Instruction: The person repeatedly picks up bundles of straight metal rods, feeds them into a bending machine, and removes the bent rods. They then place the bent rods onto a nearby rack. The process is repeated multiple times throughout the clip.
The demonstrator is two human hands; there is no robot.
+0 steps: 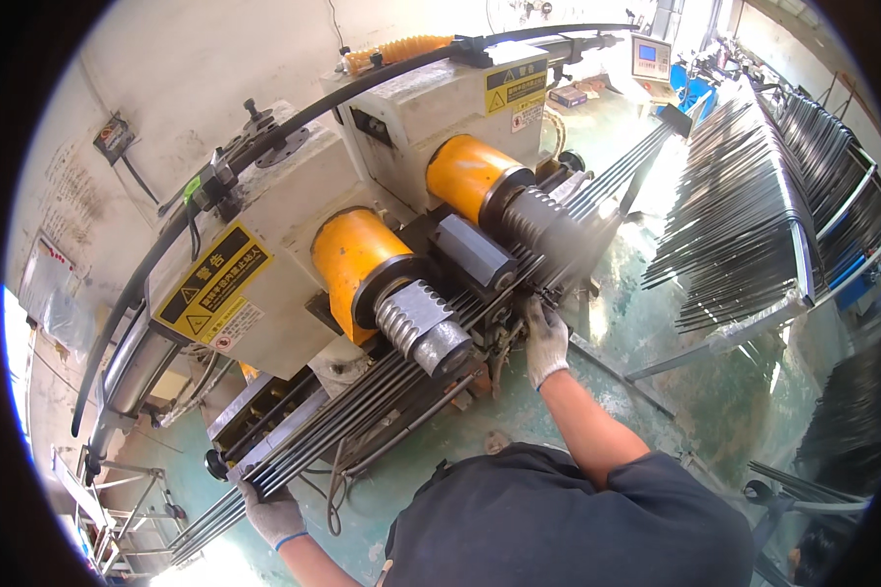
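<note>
Long bundle of thin dark metal rods [401,377] lying in a flat row across the machine [294,210], running from lower left up to the right, under two ribbed grey rollers [423,323] capped by yellow housings [357,254]. Left hand [272,516] in a grey glove, at the bundle's near end low in the picture; fingers curled up around the rod ends from below, tips hidden behind the rods, so the exact grip hard to judge. Right hand [545,339], also gloved, reaching in beside the second roller; fingers bent onto the rods near the middle of the bundle, fingertips lost among dark metal, pinching or merely pressing impossible to tell. Far end of the bundle blurred and bleached by glare toward the upper right. Second stack of rods [744,205] fanned on a rack to the right, well apart from both hands, its lower part cut off by the dark rim. Dark shirt [558,528] filling the lower edge, hiding the floor [695,391] below the machine.
</note>
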